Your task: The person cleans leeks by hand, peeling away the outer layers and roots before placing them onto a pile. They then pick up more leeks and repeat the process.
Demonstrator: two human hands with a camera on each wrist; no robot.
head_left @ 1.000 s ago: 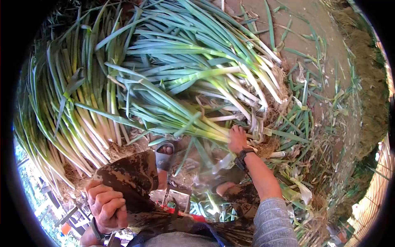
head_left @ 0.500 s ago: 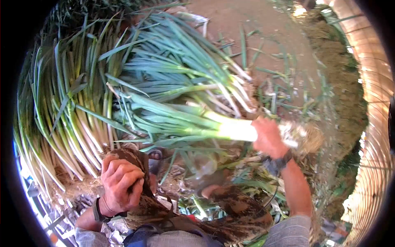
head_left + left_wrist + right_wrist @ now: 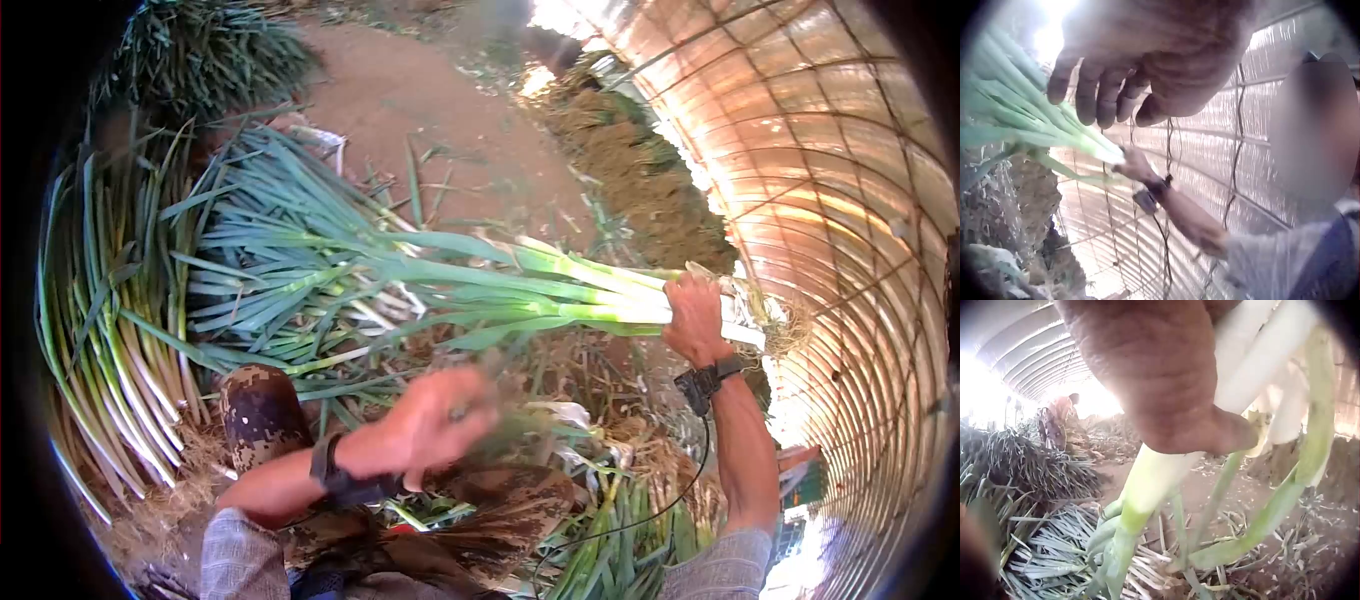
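Note:
My right hand [image 3: 695, 318] grips a bunch of long green onions [image 3: 600, 290] around the white stems, close to the roots. The roots stick out past the hand to the right, and the green leaves trail left across the pile. In the right wrist view the thumb [image 3: 1210, 431] lies across the white stalks [image 3: 1166, 472]. My left hand [image 3: 440, 420] is blurred, in front of my body and below the bunch. The left wrist view shows its fingers [image 3: 1088, 94] hanging loosely bent, with nothing held, and the onion leaves [image 3: 1016, 100] beyond them.
A pile of green onions [image 3: 260, 230] lies ahead on the soil, with another row [image 3: 110, 350] at the left. Cut leaves and husks [image 3: 600, 400] litter the ground near my knees. A curved ribbed plastic wall [image 3: 850, 200] rises at the right. Another person [image 3: 1057, 419] bends over far off.
My right hand has pulled the onion bunch off the pile and raised it to the right. The left hand has moved from beside the knee toward the middle, its fist loosened. The head view has turned right.

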